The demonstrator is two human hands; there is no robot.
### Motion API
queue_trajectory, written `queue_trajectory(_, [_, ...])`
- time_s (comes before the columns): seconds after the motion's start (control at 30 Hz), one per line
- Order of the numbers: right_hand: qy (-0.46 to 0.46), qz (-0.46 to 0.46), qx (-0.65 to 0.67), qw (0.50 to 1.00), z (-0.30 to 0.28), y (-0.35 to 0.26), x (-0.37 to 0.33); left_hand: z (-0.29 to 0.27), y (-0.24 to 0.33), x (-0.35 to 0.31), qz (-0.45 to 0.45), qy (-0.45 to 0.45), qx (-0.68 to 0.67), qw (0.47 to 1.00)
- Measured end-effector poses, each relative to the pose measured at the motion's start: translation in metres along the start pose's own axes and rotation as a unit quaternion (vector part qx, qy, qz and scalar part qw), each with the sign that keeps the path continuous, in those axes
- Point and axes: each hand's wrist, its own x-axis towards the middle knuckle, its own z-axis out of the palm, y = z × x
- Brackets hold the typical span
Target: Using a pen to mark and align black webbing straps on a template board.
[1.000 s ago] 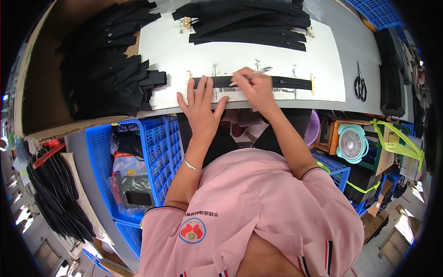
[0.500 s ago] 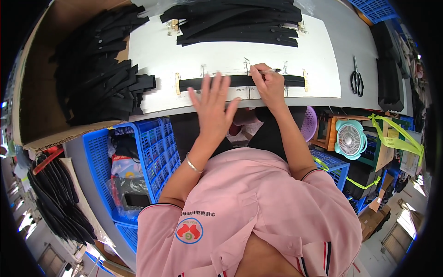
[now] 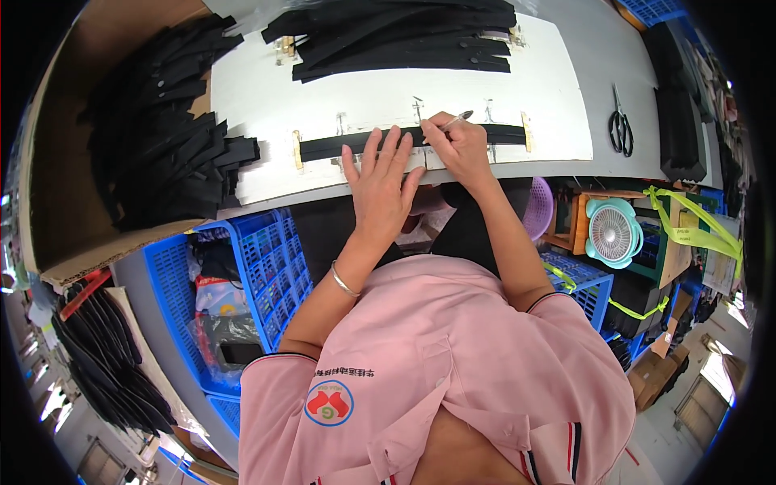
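Note:
A black fabric strip [image 3: 323, 148] lies lengthwise on a white board [image 3: 242, 182], between two short tan stop pieces, with dark ink marks on the board around it. My left hand [image 3: 380, 182] rests with spread fingers on the strip, left of its middle. Between the fingers of my right hand [image 3: 465, 153] is a pen [image 3: 461, 118], its tip down at the strip's middle near the left fingertips. Farther up the board lies a pile of black strips [image 3: 396, 40].
At the left, a cardboard box [image 3: 48, 162] holds many more black strips. Scissors [image 3: 621, 129] lie right of the board, beside black stacked pieces [image 3: 679, 133]. Below the table edge are blue crates [image 3: 271, 267], a purple basket [image 3: 537, 208] and a turquoise fan [image 3: 613, 233].
My left hand has come down onto the strip and moved slightly right. The right hand with the pen has shifted to the strip's middle, and its pen is tilted more upright.

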Motion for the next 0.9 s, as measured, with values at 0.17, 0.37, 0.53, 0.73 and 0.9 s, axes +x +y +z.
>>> queue_trajectory(0.17, [0.0,-0.05,-0.033,0.998,-0.003,-0.001,0.001,0.002,0.001,0.001,0.001,0.001,-0.001,1.0])
queue_trajectory(0.37, [-0.015,-0.002,0.023,1.0,-0.015,-0.006,-0.004,0.001,0.0,0.0,-0.017,-0.011,0.01,1.0])
queue_trajectory(0.53, [0.108,0.13,0.13,0.977,-0.066,0.008,-0.009,0.0,0.002,0.002,0.004,-0.005,0.012,1.0])
queue_trajectory(0.73, [0.096,0.1,0.058,0.989,-0.089,0.048,-0.012,0.006,0.015,0.007,-0.025,0.011,-0.026,0.999])
queue_trajectory(0.9, [0.094,0.096,0.04,0.99,-0.084,0.05,-0.012,0.03,0.05,0.041,0.037,0.013,-0.111,0.993])
